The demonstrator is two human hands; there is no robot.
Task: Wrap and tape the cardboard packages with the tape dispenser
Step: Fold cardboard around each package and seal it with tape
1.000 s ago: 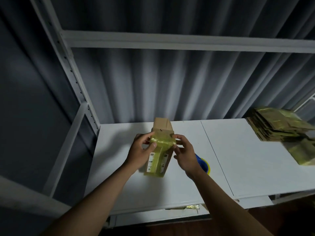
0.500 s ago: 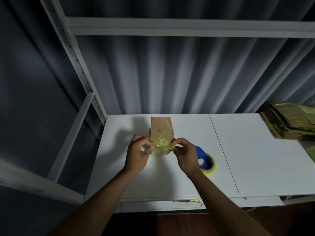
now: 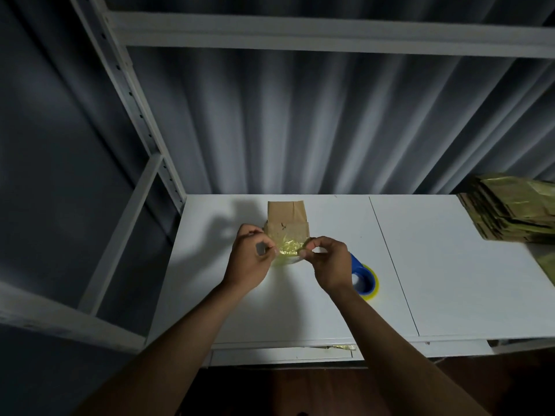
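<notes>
cardboard package, yellow tape pinched by hands

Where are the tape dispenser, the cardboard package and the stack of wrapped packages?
tape dispenser point(image 3: 365, 277): head view, on its blue body beside the right wrist.
cardboard package point(image 3: 286, 216): head view, on its bare brown upper face.
stack of wrapped packages point(image 3: 513, 216): head view, on the stack's side at the right edge.

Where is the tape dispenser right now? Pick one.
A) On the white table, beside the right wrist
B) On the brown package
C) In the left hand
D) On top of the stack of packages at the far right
A: the blue and yellow tape dispenser rests on the white table just beyond the right hand, while both hands pinch the yellow wrap.
</notes>
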